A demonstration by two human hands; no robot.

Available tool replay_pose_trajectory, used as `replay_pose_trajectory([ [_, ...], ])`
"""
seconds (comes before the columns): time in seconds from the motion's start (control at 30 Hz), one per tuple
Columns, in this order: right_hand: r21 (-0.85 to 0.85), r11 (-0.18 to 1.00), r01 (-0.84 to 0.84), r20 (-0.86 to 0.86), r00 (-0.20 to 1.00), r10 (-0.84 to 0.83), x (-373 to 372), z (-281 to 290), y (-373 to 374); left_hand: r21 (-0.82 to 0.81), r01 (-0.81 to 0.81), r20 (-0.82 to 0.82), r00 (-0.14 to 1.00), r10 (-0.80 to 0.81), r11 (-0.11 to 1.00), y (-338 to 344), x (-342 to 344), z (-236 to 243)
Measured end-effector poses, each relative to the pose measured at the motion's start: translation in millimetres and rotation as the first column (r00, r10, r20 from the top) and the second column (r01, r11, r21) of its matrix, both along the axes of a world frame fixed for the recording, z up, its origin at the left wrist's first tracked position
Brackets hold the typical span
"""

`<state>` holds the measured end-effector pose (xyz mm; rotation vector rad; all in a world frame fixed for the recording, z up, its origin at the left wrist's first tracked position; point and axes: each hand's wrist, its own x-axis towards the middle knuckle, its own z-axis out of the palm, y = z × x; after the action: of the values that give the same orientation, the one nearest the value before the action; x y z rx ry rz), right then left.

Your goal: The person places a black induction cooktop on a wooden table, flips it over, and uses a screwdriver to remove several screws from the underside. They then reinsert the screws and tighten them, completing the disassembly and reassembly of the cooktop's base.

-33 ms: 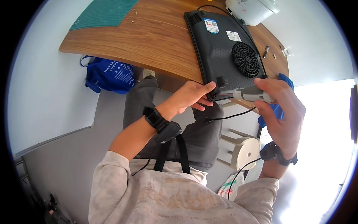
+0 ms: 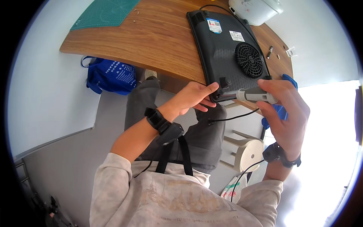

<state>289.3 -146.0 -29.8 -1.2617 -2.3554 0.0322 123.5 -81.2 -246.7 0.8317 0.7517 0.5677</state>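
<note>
A black countertop appliance (image 2: pixel 220 53) lies underside up at the desk's front edge, showing a round fan grille (image 2: pixel 249 59), labels, rubber feet and a cord along its side. My left hand (image 2: pixel 194 94) grips its near corner, thumb on the underside and fingers below the edge. My right hand (image 2: pixel 283 113) is closed on a white-and-grey screwdriver handle (image 2: pixel 252 95), pinched between thumb and fingers. The tool's thin shaft points left into that near corner, beside a foot; its tip is too small to make out.
The wooden desk (image 2: pixel 159 41) bears a green cutting mat (image 2: pixel 100 15), a white pot (image 2: pixel 253 9), a marker (image 2: pixel 269 52) and small loose pieces. Below are a blue bag (image 2: pixel 109 75), my legs and a beige stool (image 2: pixel 249 155). White panels stand left and right.
</note>
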Motion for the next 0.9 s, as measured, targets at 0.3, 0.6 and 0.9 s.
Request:
replay_pose_trajectory([
  [0.3, 0.119, 0.989, 0.083, 0.06, 0.994, -0.091, -31, -12, -1, 0.0, -0.012, 0.002, 1.0, 0.012, 1.0, 0, -2, 0],
  [0.6, 0.136, 0.991, -0.015, 0.105, 0.994, 0.001, -21, -13, 26, 0.007, 0.004, -0.017, 1.0, -0.004, 1.0, 0, -4, 6],
  [0.9, -0.054, 0.998, -0.026, -0.152, 0.988, 0.018, -13, -21, 21, 0.027, 0.006, -0.01, 1.0, -0.006, 1.0, -1, -3, 4],
])
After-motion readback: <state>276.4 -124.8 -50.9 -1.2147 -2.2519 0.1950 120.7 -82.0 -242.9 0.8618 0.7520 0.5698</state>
